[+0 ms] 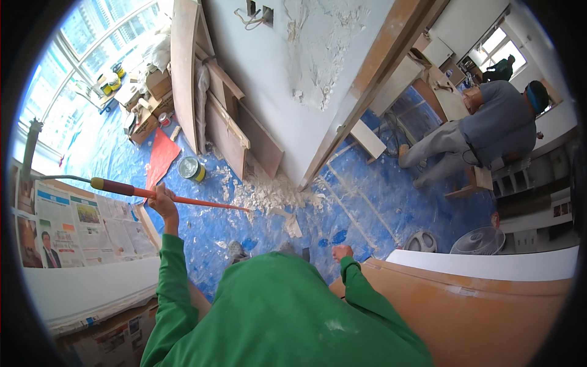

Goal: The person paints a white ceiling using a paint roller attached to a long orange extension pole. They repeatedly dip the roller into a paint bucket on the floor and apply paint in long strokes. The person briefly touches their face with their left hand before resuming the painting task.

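Observation:
A paint roller with a long orange pole (208, 202) lies across the left side of my view, and my left hand (162, 202) is wrapped round the pole just past its dark handle grip. From the grip a thin bent metal rod runs left to a greyish roller head (29, 150), which stands upright beside the newspaper-covered surface. My right hand (342, 252) hangs over the blue floor sheet near the cardboard on the right. Its fingers look curled in, and nothing shows in them. Below the pole's far end lie pale scraped flakes (272, 192) at the wall corner.
Wooden boards (226, 125) lean against the scraped wall (269, 67). A paint bucket (191, 169) and cardboard boxes (159, 84) stand on the left. Newspaper (85, 226) covers a surface nearby. At right, another person (498, 125) bends beside shelves, a fan (478, 241) and large cardboard (465, 312).

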Tool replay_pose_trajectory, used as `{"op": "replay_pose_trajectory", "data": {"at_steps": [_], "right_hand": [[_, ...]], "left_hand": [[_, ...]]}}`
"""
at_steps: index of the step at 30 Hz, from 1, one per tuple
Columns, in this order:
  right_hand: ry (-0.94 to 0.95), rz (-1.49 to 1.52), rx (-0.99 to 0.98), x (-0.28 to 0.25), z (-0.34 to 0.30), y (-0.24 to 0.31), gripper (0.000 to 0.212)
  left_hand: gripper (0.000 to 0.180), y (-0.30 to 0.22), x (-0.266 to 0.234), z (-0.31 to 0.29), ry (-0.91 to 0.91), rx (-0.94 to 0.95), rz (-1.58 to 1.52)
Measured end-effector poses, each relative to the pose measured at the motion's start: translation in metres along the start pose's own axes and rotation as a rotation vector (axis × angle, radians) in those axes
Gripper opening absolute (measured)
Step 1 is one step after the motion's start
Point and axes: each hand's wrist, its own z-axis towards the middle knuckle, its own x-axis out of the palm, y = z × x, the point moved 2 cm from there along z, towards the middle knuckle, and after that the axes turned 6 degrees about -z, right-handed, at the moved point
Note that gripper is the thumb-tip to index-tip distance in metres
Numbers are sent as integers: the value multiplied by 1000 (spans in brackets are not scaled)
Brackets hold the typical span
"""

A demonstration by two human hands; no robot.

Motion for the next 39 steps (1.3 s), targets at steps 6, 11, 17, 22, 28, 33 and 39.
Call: {"op": "replay_pose_trajectory", "data": {"at_steps": [6, 11, 17, 22, 28, 33, 39], "right_hand": [[-22, -9, 15, -3, -9, 18, 23], [-8, -35, 29, -6, -20, 26, 30], [-61, -342, -93, -15, 4, 31, 42], [-129, -198, -59, -35, -23, 28, 45], [-238, -173, 51, -46, -50, -9, 43], [-239, -164, 143, -37, -61, -58, 43], [-217, -199, 175, -35, -61, -90, 47]], "left_hand": [[37, -2, 0, 4, -17, 17, -6], [24, 45, -50, 37, 98, 44, -161], [29, 23, -24, 22, -60, 45, 130], [37, 22, 8, 24, -14, -16, 129], [38, 33, 30, 31, 39, -18, 173], [39, 26, 61, 13, 84, -61, 161], [42, 41, 60, 15, 198, 192, 370]]}}
